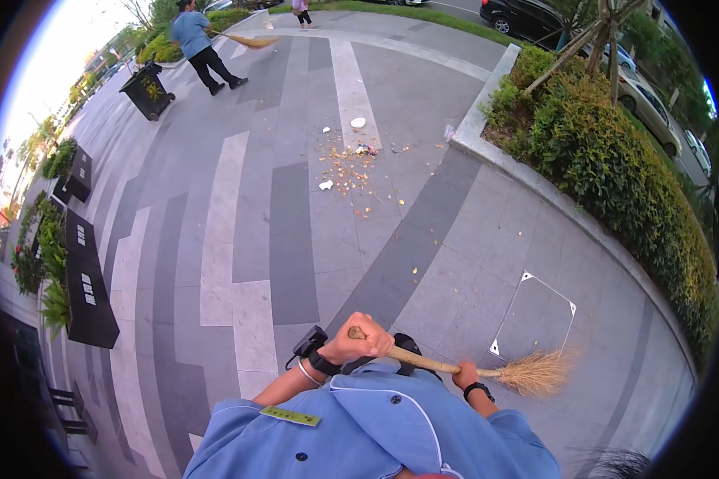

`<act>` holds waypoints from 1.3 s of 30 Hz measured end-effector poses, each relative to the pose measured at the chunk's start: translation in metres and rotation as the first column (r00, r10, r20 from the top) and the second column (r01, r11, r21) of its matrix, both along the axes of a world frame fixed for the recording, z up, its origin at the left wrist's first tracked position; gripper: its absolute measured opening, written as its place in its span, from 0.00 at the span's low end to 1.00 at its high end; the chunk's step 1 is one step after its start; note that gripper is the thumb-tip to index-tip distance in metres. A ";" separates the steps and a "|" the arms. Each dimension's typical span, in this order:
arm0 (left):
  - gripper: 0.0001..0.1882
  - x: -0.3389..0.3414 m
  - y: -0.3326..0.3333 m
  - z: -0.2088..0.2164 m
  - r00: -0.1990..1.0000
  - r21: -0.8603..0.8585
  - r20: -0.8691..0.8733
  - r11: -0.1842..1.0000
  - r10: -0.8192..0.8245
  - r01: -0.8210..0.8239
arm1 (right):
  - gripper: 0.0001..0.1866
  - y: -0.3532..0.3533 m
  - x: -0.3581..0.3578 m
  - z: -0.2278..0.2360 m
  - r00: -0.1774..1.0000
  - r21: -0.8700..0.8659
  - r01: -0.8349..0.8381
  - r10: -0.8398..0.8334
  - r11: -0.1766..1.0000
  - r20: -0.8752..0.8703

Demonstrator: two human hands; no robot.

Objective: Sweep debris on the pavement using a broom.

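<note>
A straw broom [537, 373] lies across the front of my body, its bristles out to the right and a little lower than the handle's end. My left hand [359, 342] is wrapped round the wooden handle near its top end. Lower down, close to the bristles, my right hand [465, 375] grips the same handle. The bristles are beside a square metal-cornered floor cover [533, 315]. Ahead on the paving is a scattered heap of dry leaves [350, 169], with a white scrap [358, 123] at its far side and another white scrap [326, 185] at its near left.
A raised stone-edged planter [591, 219] with hedges runs along the right. Black planter boxes [88, 275] stand at the left. Far left, a person in a blue shirt [192, 36] holds a broom [252, 41] beside a black wheeled bin [146, 92]. Another person [302, 12] stands farther off.
</note>
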State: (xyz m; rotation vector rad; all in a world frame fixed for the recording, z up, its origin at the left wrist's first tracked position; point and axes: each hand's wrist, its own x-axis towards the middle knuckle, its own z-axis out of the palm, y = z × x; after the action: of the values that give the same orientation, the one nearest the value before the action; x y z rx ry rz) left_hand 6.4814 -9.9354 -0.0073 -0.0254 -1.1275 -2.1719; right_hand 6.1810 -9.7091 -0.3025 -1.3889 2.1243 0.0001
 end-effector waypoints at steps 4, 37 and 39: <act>0.18 -0.003 0.001 -0.017 0.994 0.099 0.089 0.993 0.057 -0.066 | 0.11 -0.008 0.018 -0.003 0.994 0.180 0.028 -0.009 0.983 -0.106; 0.19 0.337 0.153 0.208 0.422 -0.364 -0.349 0.294 0.837 -0.884 | 0.05 -0.254 0.315 0.235 0.545 -0.703 -0.604 0.838 0.375 -0.021; 0.19 0.325 0.118 0.191 0.488 -0.281 -0.337 0.409 0.805 -0.868 | 0.05 -0.243 0.280 0.221 0.599 -0.672 -0.594 0.800 0.442 -0.003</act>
State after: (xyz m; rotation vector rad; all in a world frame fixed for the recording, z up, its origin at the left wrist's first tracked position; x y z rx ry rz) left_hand 6.8065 -9.8179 0.1837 0.1634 -1.1423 -0.9560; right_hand 6.4614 -9.9523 -0.0811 -2.4110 1.1155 -0.6050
